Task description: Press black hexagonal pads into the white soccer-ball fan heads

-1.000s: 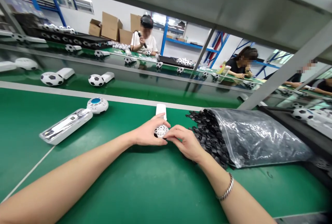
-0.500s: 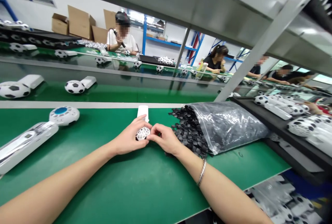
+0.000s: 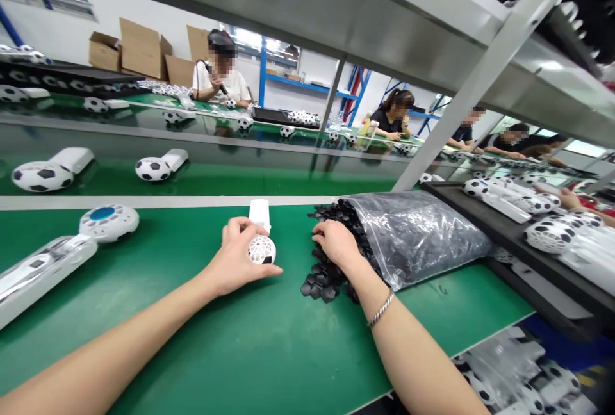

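My left hand (image 3: 235, 253) curls around a white soccer-ball-shaped head (image 3: 262, 250) with a web-like grille, its thumb stretched out along the near side. A white handle (image 3: 260, 212) extends from that head toward the far side of the green work surface. One black patch shows at the ball's lower right. My right hand (image 3: 339, 243) reaches into a pile of black flat plastic pieces (image 3: 323, 282), fingertips bent down and together. Whatever may be between those fingertips is hidden. The pile spills from a clear plastic bag (image 3: 423, 235).
On the left lies a larger white device (image 3: 52, 266) with a blue disc on its head. Soccer-ball devices (image 3: 154, 168) rest on the belt behind a pale rail (image 3: 144, 202). A black tray (image 3: 509, 235) of them stands right. Co-workers (image 3: 223, 72) sit across; a slanted post (image 3: 461, 101) rises at right.
My right hand has left the ball and moved right to the black pieces. My left hand stays at the ball. The belt's devices have shifted right relative to the work surface.
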Demonstrator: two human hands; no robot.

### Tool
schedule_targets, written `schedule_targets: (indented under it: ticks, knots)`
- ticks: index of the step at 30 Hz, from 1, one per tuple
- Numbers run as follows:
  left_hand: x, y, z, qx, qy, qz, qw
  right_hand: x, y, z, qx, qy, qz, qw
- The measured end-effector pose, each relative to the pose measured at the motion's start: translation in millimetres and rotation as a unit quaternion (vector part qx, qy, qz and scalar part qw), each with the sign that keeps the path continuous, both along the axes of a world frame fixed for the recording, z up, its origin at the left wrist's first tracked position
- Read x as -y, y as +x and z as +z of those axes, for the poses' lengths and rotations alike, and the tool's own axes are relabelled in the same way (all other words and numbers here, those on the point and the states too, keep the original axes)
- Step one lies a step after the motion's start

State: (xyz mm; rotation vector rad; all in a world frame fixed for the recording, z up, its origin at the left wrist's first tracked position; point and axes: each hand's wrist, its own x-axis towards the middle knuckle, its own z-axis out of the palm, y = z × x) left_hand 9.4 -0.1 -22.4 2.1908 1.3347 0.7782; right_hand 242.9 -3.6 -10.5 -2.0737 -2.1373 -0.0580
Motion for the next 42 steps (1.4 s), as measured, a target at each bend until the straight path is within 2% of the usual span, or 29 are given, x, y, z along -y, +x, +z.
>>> schedule_targets:
  ticks: [4, 8, 13, 17, 20, 22, 24, 27, 29, 33, 42]
  knots:
    - [-4, -6, 3.4, 0.04, -0.043, -0.075, 0.995, 2, -8, -0.4, 0.044, -0.011, -0.003, 0.999]
    - [-1, -9, 10.2, 0.053, -0.073, -0.121, 0.989, 8, -14, 4.4, 0.083, -0.009, -0.009, 0.996]
    - [2, -10, 16.6, 0.048, -0.089, -0.153, 0.983, 11, -15, 8.4, 0.096, 0.004, -0.003, 0.995]
    - [-5, -17, 19.0, 0.036, -0.093, -0.19, 0.977, 12, -11, 8.9, 0.087, -0.002, 0.013, 0.996]
    - [-9, -20, 18.0, 0.029, -0.087, -0.178, 0.98, 12, -7, 9.5, 0.077, -0.01, 0.017, 0.997]
    - [-9, -19, 15.8, 0.032, -0.075, -0.145, 0.986, 12, -7, 9.8, 0.023, 0.011, 0.031, 0.999]
    - [-7, -16, 13.7, 0.035, -0.063, -0.121, 0.99, 12, -12, 9.2, -0.098, 0.054, 0.083, 0.99]
    - [-5, -14, 12.8, 0.037, -0.058, -0.14, 0.988, 18, -27, 7.3, -0.289, 0.072, 0.2, 0.933]
    - [-6, -14, 13.8, 0.038, -0.057, -0.165, 0.984, 23, -39, 6.6, -0.346, 0.057, 0.25, 0.902]
    - [-8, -15, 15.9, 0.039, -0.054, -0.178, 0.982, 32, -54, 6.8, -0.358, 0.054, 0.29, 0.886]
    - [-5, -12, 15.5, 0.043, -0.047, -0.172, 0.983, 33, -61, -0.7, -0.349, 0.049, 0.301, 0.886]
